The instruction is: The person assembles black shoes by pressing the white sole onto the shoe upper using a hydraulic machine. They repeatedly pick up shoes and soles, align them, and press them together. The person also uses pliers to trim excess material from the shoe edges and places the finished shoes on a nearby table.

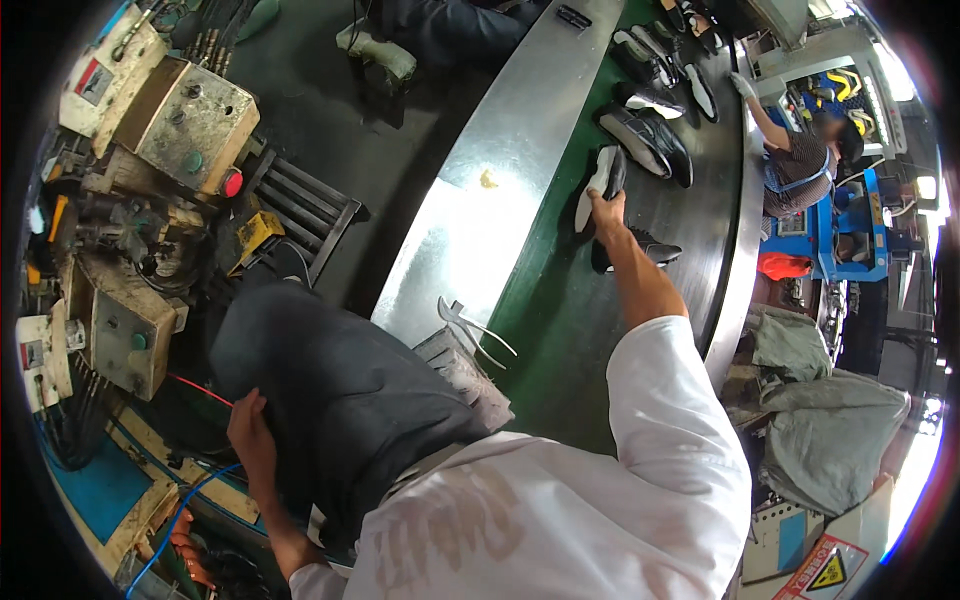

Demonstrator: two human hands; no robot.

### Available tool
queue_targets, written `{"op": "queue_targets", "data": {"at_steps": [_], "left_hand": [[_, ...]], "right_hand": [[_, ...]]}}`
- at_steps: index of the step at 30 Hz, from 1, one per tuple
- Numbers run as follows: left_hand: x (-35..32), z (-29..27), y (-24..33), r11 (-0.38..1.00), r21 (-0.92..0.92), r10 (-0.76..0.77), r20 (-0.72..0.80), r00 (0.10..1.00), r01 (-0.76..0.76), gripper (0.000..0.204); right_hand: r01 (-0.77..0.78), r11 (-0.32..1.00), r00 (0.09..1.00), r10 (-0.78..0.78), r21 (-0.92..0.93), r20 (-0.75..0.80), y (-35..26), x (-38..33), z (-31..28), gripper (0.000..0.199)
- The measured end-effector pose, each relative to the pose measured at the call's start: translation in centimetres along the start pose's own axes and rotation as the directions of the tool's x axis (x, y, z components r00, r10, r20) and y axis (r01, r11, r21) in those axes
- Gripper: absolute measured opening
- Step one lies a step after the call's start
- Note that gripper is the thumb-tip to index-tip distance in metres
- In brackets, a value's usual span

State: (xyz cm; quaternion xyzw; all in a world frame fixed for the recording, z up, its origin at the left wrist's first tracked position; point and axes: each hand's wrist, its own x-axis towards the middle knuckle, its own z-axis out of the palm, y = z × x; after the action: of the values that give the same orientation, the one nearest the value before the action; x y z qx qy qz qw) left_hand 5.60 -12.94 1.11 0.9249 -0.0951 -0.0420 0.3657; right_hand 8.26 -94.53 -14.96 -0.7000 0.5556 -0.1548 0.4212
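Observation:
My right hand (608, 212) is closed on a dark shoe (600, 180) and tips it so that its pale sole shows. Just below that hand, another black shoe (650, 252) lies on the dark conveyor belt (570, 330), partly covered by my forearm. Down beside my dark trouser leg hangs my left hand (252, 430), its fingers loosely bent and nothing visible in them. A pair of metal pincers (465, 322) rests by a worn, greyish padded block (468, 380) at the belt's near left edge.
Several more shoes (640, 140) lie farther along the belt, beside a shiny metal ledge (450, 220). Grimy machine boxes (190, 125) with buttons stand at left. A co-worker (805, 165) reaches toward the belt's far side. Cloth-covered items (830, 430) stand at right.

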Motion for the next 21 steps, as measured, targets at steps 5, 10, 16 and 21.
{"op": "queue_targets", "data": {"at_steps": [5,10,16,21], "left_hand": [[1.1,1.5,2.9,0.993,-0.098,0.073,0.021,0.997,-0.070,0.029],[0.5,3.6,2.6,0.971,-0.137,0.210,0.096,0.973,-0.196,0.030],[-3.6,1.2,-0.2,0.986,-0.125,0.130,0.119,0.984,-0.115,0.028],[-4.2,-0.6,-0.1,0.996,-0.085,0.044,0.121,0.992,-0.034,0.026]], "right_hand": [[-0.153,0.904,0.987,0.118,0.400,0.112,3.2,-15.3,-0.3,0.090],[-0.298,0.821,0.953,0.284,0.488,0.103,11.1,-34.0,-5.5,0.084],[-0.235,0.972,0.934,0.224,-0.005,-0.280,18.1,-28.8,-13.5,0.098],[-0.159,0.959,0.970,0.106,-0.235,-0.221,13.9,-17.8,-14.0,0.100]]}}
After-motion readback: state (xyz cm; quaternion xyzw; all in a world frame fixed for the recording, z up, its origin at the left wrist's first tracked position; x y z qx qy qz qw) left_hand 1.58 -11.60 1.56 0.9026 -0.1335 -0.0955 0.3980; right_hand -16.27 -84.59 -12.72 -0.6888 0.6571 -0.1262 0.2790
